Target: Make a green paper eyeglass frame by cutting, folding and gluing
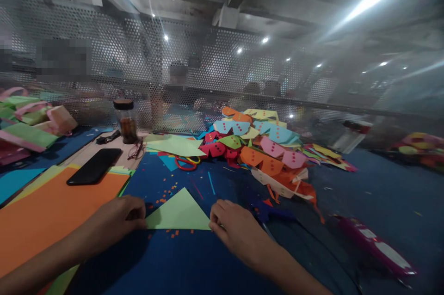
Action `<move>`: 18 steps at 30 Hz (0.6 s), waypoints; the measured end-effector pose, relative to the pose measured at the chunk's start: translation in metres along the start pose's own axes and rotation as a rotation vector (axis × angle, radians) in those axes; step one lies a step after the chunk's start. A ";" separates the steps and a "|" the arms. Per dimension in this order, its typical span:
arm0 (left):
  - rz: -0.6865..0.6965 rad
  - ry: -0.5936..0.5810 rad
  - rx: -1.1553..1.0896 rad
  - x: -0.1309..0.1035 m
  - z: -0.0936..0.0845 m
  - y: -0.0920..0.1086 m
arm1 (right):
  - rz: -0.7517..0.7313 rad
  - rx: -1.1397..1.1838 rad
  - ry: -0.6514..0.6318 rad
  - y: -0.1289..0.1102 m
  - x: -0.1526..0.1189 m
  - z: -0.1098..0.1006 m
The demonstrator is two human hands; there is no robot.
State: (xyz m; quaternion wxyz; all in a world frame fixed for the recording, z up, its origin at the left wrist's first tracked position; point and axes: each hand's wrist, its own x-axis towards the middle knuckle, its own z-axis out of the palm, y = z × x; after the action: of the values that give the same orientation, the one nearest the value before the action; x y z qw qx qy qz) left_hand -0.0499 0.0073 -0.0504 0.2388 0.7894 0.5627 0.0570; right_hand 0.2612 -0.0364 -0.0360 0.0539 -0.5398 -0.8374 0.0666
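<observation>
A light green paper triangle (180, 214) lies on the blue table (138, 262), its point facing away from me. My left hand (126, 216) pinches the triangle's left corner, fingers curled. At the right corner, my right hand (231, 223) closes on the paper between thumb and fingers. Small orange paper bits (172, 235) are scattered around the triangle. Red and yellow scissors (186, 162) lie beyond it, partly under pale green sheets (175, 145).
A pile of colourful cut paper shapes (267, 151) stands back right. Left are a black phone (94, 166) on orange sheets (45, 212) and a jar (128, 121). A purple tool (376, 244) lies right; a perforated metal screen (138, 64) rises behind.
</observation>
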 end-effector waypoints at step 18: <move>-0.026 -0.049 0.008 -0.002 -0.013 0.001 | 0.037 -0.053 -0.054 0.002 0.000 -0.002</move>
State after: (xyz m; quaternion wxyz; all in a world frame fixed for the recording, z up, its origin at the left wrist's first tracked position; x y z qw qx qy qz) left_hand -0.0543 0.0093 -0.0386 0.2499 0.7841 0.5672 0.0324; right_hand 0.2635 -0.0356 -0.0347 0.0158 -0.5545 -0.8299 0.0599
